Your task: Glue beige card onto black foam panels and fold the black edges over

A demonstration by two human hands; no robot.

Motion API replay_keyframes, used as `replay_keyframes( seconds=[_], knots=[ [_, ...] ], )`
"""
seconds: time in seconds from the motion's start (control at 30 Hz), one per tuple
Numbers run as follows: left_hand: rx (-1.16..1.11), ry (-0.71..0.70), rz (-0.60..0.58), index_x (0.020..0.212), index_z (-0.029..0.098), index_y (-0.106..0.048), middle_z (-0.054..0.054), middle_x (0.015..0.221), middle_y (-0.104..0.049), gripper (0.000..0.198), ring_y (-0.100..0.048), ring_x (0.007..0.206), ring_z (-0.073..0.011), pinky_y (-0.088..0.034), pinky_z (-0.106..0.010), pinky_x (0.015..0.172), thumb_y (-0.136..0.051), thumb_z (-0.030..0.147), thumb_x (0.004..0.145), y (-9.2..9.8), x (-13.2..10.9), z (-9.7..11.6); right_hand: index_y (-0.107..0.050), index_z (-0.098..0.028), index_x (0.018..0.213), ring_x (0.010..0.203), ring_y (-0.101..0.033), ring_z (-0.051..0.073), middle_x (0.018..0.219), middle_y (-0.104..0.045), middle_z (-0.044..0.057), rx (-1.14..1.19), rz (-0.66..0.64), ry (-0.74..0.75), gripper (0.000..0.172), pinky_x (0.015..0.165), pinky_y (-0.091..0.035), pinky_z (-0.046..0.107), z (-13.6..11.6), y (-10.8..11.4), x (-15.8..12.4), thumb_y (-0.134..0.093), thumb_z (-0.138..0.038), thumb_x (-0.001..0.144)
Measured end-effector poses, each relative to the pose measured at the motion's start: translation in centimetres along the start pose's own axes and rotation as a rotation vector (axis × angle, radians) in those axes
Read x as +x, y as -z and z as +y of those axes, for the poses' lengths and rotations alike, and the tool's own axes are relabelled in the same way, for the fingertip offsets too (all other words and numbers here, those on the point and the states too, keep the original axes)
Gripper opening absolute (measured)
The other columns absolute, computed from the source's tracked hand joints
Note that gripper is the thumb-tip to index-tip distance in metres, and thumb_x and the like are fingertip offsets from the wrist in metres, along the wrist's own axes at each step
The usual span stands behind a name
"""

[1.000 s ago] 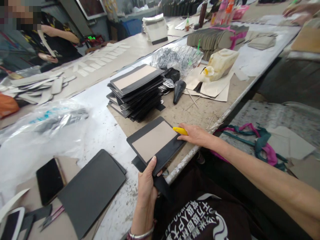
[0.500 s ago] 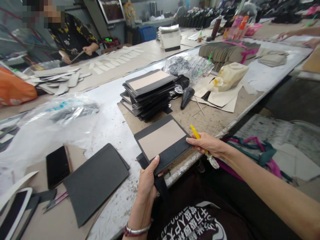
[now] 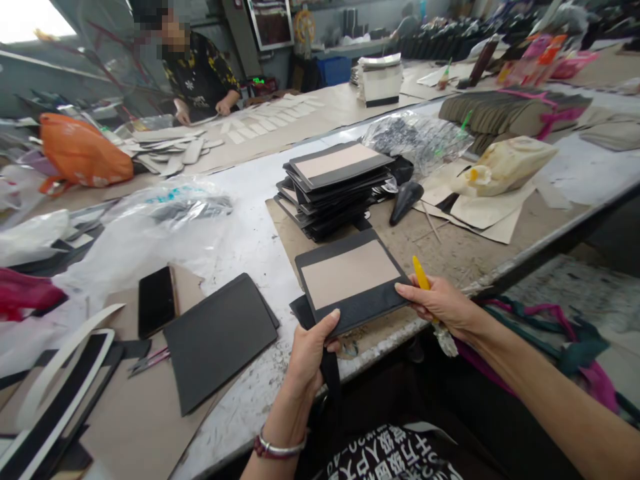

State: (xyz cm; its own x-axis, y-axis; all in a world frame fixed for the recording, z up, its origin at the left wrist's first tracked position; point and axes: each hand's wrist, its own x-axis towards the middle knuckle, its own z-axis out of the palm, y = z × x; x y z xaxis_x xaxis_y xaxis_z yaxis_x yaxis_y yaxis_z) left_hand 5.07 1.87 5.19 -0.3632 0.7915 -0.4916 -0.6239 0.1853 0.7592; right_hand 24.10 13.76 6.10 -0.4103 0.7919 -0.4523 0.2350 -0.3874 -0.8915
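A black flat panel with a beige rectangle [image 3: 350, 275] on its face is held between both hands at the table's front edge. My left hand [image 3: 313, 350] grips its near left corner, thumb on top and fingers beneath. A black strap [image 3: 330, 380] hangs down beside that hand. At the panel's right edge, my right hand [image 3: 440, 303] pinches the corner with the thumb on top. The same hand also has a yellow-handled brush [image 3: 421, 272] in it, bristles pointing down and whitish. Just behind the panel stands a stack of similar black panels [image 3: 340, 187].
Dark grey sheets [image 3: 220, 340], a phone [image 3: 157, 301] and small snips [image 3: 150, 360] lie at left. Right of the stack are a black cone-shaped object [image 3: 406, 202] and a yellowish plastic jug [image 3: 520, 167]. Across the table, a person [image 3: 200, 80] handles pale strips.
The camera view has swung left, so everything sits further right in the picture. Both hands keep their hold on the panel, and the brush stays in my right hand.
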Motion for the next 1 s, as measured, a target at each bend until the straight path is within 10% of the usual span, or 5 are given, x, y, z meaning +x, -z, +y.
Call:
replay_keyframes(
  seconds=[1.0],
  knots=[
    [0.031,0.040,0.031,0.058,0.015,-0.048,0.006,0.043,-0.035,0.048,-0.027,0.036,-0.0033,-0.019,-0.017,0.034,-0.074,0.055,0.060,-0.9,-0.4,0.9,-0.040,-0.021,0.067,0.040,-0.021,0.003,0.050,-0.027,-0.009,0.113,-0.034,-0.046,0.050,0.039,-0.014,0.018,-1.0,-0.4,-2.6,-0.067,-0.061,0.063]
  ],
)
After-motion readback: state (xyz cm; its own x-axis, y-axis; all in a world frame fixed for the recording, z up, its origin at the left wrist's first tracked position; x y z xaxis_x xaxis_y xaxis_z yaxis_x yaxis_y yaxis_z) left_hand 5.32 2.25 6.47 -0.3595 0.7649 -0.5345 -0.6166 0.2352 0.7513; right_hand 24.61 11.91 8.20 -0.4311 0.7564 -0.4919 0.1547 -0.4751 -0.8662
